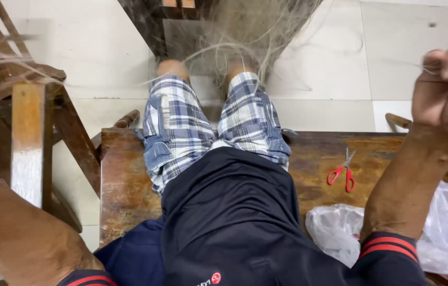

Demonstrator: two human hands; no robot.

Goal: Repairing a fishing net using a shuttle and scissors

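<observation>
Right hand (446,85), upper right of frame: raised and closed into a fist, pinching a thin pale thread (429,68) at the fingertips. Left hand: all but out of view at the left edge, grip not discernible. Tangle of pale fibres (245,32), top centre beyond the knees, well apart from both hands; red scissors (343,172) and clear plastic bag (340,228) lie on the wooden bench (123,180), lower right, below the right forearm.

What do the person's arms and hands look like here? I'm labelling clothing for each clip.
Both forearms are bare, with no gloves, watch or rings visible. The right hand shows above a dark navy sleeve cuff with two red stripes. The left cuff is the same dark fabric with red stripes; the left hand is almost out of frame.
</observation>
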